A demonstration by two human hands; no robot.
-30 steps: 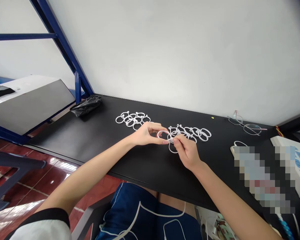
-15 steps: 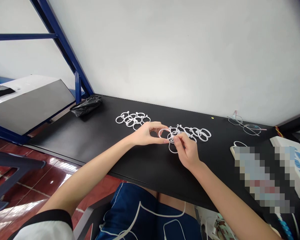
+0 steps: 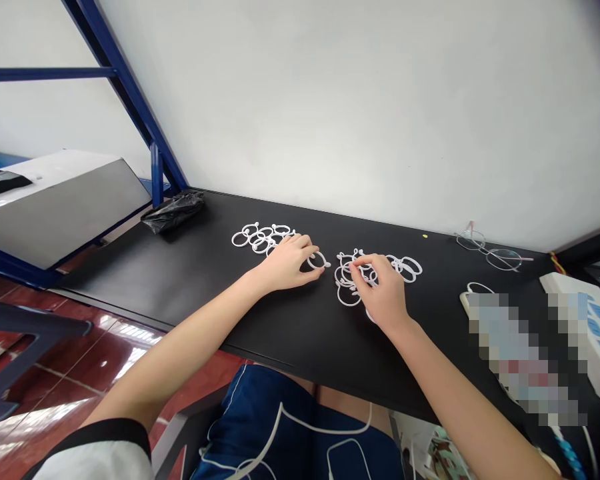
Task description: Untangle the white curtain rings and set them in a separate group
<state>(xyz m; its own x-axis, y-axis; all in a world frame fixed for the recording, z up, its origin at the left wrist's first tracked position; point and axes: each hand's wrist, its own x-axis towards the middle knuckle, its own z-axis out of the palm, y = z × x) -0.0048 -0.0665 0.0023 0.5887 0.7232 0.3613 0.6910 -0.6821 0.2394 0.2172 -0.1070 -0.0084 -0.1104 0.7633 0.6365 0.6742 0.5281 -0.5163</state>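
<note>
Rings: thin white plastic rings with small knobs are laid out on the black desk [image 3: 180, 287] in two heaps, well apart from each other.
Left heap: a small bunch of white rings [image 3: 260, 239] is spread flat, just beside the back of the left hand.
Right heap: a bigger tangle of white rings [image 3: 405, 268] is piled up, partly hidden under the right hand.
Single ring: one white ring [image 3: 318, 261] is held low over the desk, between the two heaps.
Left hand: the left hand [image 3: 286, 265] is laid low, and its thumb and fingertips are closed on the single ring.
Right hand: the right hand [image 3: 384, 293] is curled, with its fingertips pinched together on the right heap.
How far: it is judged that some rings are already moved over to the left heap, and more are left in the right heap.
Containers: no box or bowl is seen for the rings. A crumpled black plastic bag [image 3: 173, 212] is lying at the far left corner, and what is inside cannot be seen.
Other things: clear glasses [image 3: 490, 252] are set near the wall.
</note>
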